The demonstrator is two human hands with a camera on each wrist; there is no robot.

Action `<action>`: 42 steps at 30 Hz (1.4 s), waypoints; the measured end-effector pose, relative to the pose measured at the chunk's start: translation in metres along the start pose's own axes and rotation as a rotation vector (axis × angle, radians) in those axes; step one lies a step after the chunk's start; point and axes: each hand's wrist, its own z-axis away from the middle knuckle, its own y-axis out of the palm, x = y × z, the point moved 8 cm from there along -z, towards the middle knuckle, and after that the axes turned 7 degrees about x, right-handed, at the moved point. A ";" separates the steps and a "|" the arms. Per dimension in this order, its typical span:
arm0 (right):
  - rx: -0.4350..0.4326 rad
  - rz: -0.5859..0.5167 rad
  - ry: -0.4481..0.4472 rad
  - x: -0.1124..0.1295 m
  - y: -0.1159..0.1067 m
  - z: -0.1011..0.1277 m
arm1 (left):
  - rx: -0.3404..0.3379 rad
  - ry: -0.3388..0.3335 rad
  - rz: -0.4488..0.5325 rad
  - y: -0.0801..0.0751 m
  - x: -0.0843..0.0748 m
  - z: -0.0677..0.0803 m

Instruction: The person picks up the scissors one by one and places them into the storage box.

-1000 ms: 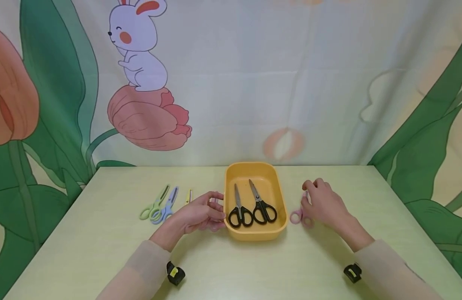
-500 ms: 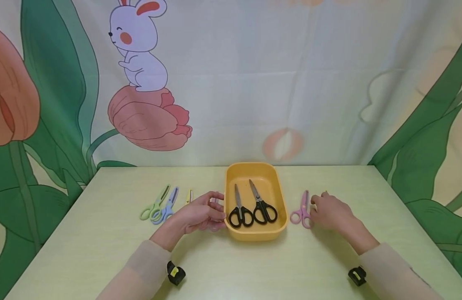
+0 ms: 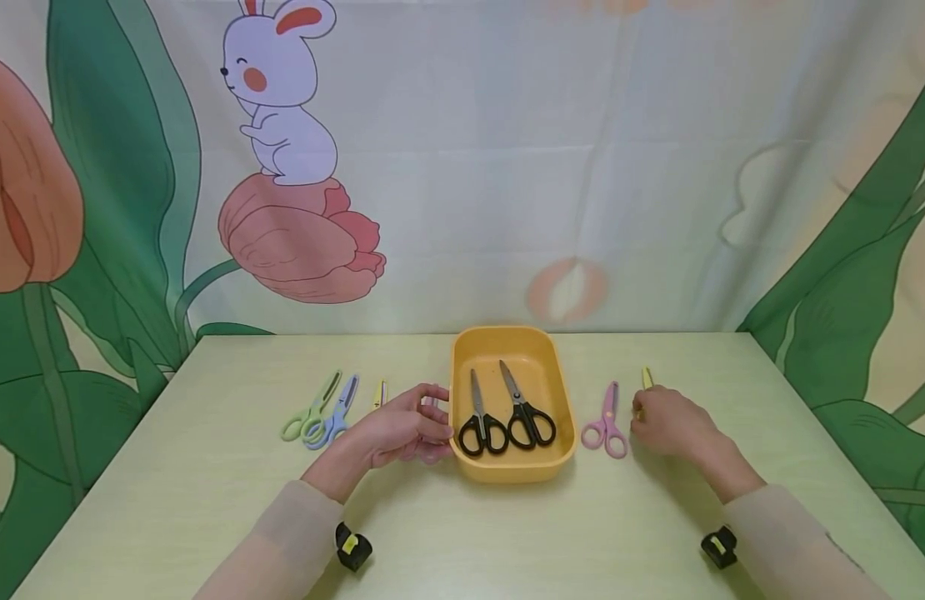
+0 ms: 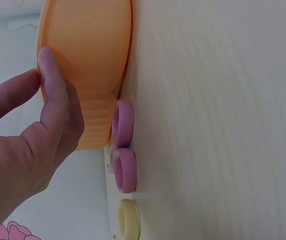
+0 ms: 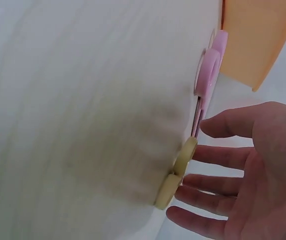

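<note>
Right hand [image 3: 672, 421] had shifted outward since the earlier frame, off the right pink scissors [image 3: 608, 417] and onto the right yellow scissors [image 3: 647, 377], whose blade tip now showed; left hand [image 3: 398, 427] and tray unmoved. Far left on the table [image 3: 507, 542]: green scissors [image 3: 315, 411], then blue scissors [image 3: 338, 408], handles close together. Next, left yellow scissors [image 3: 378, 393], partly hidden by the forearm, and left pink scissors [image 4: 128, 119] lying beside the tray, below the left hand. That hand gripped nothing visibly; bent fingertips rested on the tray's outer wall. Yellow tray [image 3: 515, 472] stood mid-table, holding left black-handled scissors [image 3: 479, 413] and right black-handled scissors [image 3: 519, 406], side by side. A firm push from the left fingers could have slid it toward the right pink scissors, which lay just beside it. Farthest right, the right yellow scissors lay on the table under the right hand, fingers extended past the handles, thumb apart, no grasp evident; contact could not be told. Main risk: the thumb, near the right pink scissors' blades, might nudge that pair if it swept inward; a shallow pinch could let the yellow pair slip.
</note>
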 end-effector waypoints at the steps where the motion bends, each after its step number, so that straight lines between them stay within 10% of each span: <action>1: -0.003 -0.006 0.006 -0.001 0.001 0.000 | 0.000 -0.001 0.002 0.000 0.000 0.000; 42: 0.041 -0.032 0.092 -0.012 0.010 -0.004 | -0.002 0.004 -0.008 -0.003 0.001 0.000</action>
